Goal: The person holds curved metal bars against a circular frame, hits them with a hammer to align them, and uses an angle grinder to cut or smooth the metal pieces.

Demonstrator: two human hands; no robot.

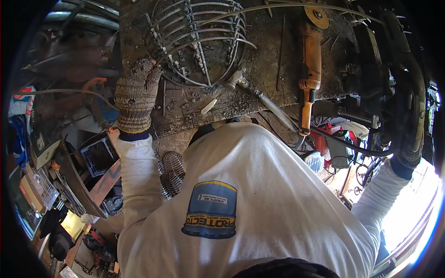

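Head view looks down on a scorched bench (278, 83), and the left hand (136, 95), in a knitted glove, lies flat and open at the edge of one bent wire frame (204, 41), gripping nothing. Right hand (408, 134), dark-gloved, sits far off at the right rim; its grip cannot be made out. Between them lie one orange angle grinder (309, 69), one hammer (264, 99) and a loose thin rod (281, 55). One small wire coil (172, 172) hangs below the bench edge
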